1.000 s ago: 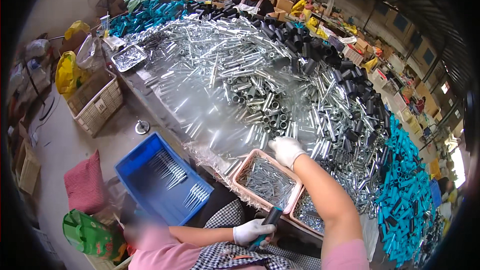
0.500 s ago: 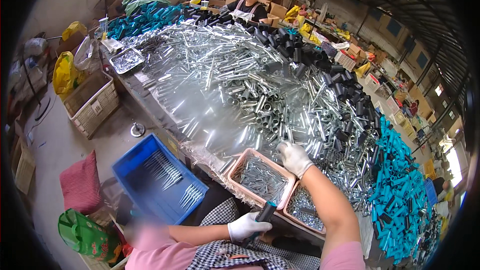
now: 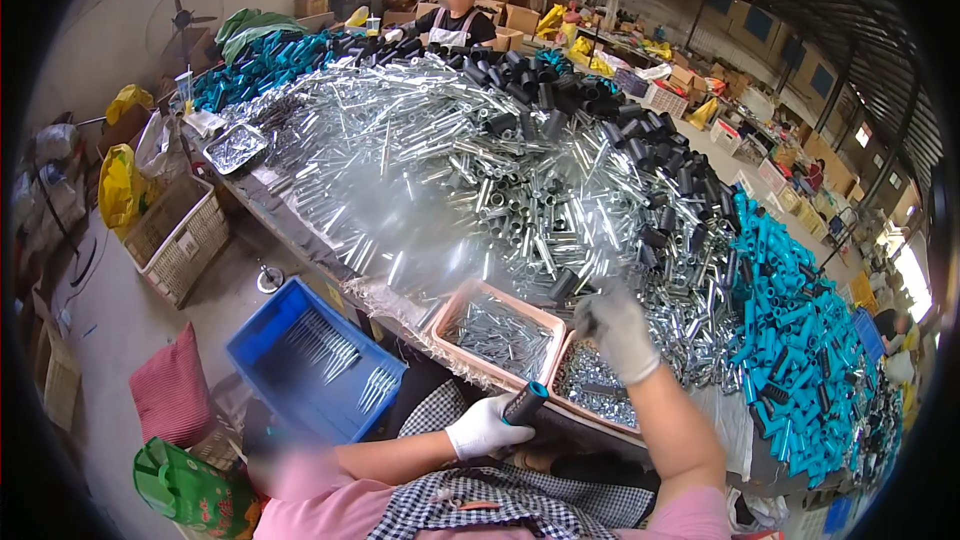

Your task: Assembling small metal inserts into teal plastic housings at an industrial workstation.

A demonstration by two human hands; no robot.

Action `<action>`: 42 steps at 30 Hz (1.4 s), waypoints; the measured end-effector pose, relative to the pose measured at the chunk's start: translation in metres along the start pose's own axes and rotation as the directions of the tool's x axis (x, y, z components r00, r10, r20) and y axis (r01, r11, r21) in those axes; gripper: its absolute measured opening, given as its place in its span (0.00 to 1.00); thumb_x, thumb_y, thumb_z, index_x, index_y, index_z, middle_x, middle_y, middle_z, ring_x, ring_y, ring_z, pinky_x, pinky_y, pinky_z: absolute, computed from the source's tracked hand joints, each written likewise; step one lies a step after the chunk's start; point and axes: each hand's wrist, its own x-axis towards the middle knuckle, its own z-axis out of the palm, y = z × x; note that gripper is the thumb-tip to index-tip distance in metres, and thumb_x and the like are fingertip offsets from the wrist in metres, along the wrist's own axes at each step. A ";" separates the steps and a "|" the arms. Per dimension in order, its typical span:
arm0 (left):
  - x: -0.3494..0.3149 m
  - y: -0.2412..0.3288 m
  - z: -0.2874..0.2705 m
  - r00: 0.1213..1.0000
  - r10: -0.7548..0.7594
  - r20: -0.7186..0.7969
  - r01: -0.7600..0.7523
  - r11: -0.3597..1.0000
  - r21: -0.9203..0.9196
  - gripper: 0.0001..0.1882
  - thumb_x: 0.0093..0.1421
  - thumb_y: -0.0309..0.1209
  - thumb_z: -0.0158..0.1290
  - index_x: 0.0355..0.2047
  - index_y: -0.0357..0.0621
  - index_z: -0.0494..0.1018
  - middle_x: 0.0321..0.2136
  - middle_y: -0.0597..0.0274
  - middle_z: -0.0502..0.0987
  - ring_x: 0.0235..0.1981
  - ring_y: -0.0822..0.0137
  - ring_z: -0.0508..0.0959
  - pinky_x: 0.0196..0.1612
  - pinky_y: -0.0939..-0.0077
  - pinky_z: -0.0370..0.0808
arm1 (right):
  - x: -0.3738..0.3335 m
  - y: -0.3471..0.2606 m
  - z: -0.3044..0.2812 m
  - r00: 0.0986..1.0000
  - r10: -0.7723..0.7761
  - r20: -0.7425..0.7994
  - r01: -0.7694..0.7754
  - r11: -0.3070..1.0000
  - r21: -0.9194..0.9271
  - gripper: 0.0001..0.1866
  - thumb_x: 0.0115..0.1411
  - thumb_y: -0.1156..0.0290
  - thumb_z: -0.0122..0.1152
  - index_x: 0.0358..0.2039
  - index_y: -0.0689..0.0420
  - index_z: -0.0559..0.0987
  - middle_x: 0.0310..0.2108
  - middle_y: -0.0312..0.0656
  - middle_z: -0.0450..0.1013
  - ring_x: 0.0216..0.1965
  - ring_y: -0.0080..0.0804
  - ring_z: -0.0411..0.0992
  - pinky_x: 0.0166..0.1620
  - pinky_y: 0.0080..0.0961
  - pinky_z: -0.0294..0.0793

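Note:
My left hand (image 3: pixel 488 428), in a white glove, is wrapped round a black tubular handle with a teal end (image 3: pixel 526 403), tilted up in front of my lap. My right hand (image 3: pixel 622 332), also gloved in white, is over the near edge of the metal heap, above a pink tray of small shiny metal parts (image 3: pixel 590 385). Motion smears its fingers, so I cannot tell what they hold. Beside that tray on the left stands another pink tray with thin metal rods (image 3: pixel 500 335).
A wide heap of silvery metal tubes (image 3: pixel 400 130) covers the table, with black sleeves (image 3: pixel 640 140) behind and teal handles (image 3: pixel 800 360) at right. At left are a blue crate (image 3: pixel 310 360) with laid-out metal pieces and a beige basket (image 3: pixel 180 240). Another person (image 3: pixel 460 15) sits across the table.
My right hand has moved right and nearer, from beside the rod tray to over the small-parts tray. The handle in my left hand has risen slightly. The whole view has shifted.

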 end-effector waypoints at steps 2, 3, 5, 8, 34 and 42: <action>-0.002 0.001 -0.004 0.997 0.065 -0.043 -0.057 0.987 0.153 0.21 0.51 0.38 0.64 0.41 0.41 0.74 0.26 0.57 0.79 0.27 0.67 0.81 0.34 0.72 0.78 | -0.046 0.008 0.012 0.993 -0.019 0.114 0.048 0.965 -0.259 0.11 0.60 0.80 0.49 0.44 0.61 0.71 0.29 0.43 0.74 0.28 0.31 0.76 0.34 0.27 0.78; 0.000 0.000 -0.004 0.990 0.135 -0.050 -0.117 0.957 0.265 0.23 0.50 0.38 0.65 0.43 0.41 0.73 0.27 0.54 0.80 0.27 0.62 0.82 0.35 0.69 0.78 | -0.064 0.019 0.005 0.968 -0.033 0.250 0.132 0.911 -0.390 0.10 0.58 0.81 0.50 0.41 0.63 0.75 0.29 0.43 0.74 0.30 0.32 0.76 0.35 0.27 0.78; 0.003 0.003 -0.002 0.961 0.276 0.034 -0.266 0.878 0.398 0.24 0.50 0.39 0.62 0.45 0.42 0.74 0.28 0.47 0.80 0.30 0.49 0.81 0.36 0.62 0.78 | -0.109 0.021 0.019 0.927 -0.239 0.289 0.375 0.545 -0.750 0.08 0.55 0.81 0.55 0.36 0.62 0.78 0.31 0.46 0.79 0.33 0.35 0.79 0.37 0.28 0.78; 0.008 0.015 0.004 0.951 0.246 0.187 -0.306 0.657 0.689 0.19 0.50 0.38 0.60 0.39 0.41 0.74 0.24 0.45 0.78 0.28 0.45 0.79 0.33 0.57 0.77 | -0.131 0.040 -0.010 0.846 -0.350 0.402 0.520 0.380 -0.765 0.09 0.54 0.77 0.61 0.37 0.60 0.77 0.32 0.49 0.78 0.31 0.42 0.79 0.35 0.30 0.78; 0.090 0.049 0.023 0.985 0.062 0.163 -0.101 0.965 0.241 0.20 0.48 0.35 0.67 0.38 0.39 0.75 0.27 0.59 0.79 0.28 0.73 0.76 0.37 0.72 0.76 | -0.014 -0.042 -0.306 0.762 -0.434 -0.481 -0.274 0.457 -0.846 0.29 0.58 0.57 0.62 0.54 0.61 0.71 0.46 0.56 0.76 0.47 0.51 0.75 0.49 0.39 0.73; 0.097 0.040 0.022 0.912 0.141 0.385 -0.156 0.988 0.007 0.19 0.54 0.31 0.62 0.44 0.40 0.71 0.24 0.69 0.76 0.24 0.78 0.76 0.28 0.80 0.75 | 0.095 -0.044 -0.389 0.496 -0.654 -0.571 -0.664 0.138 -0.735 0.39 0.59 0.61 0.57 0.67 0.57 0.51 0.52 0.67 0.67 0.50 0.63 0.70 0.53 0.50 0.69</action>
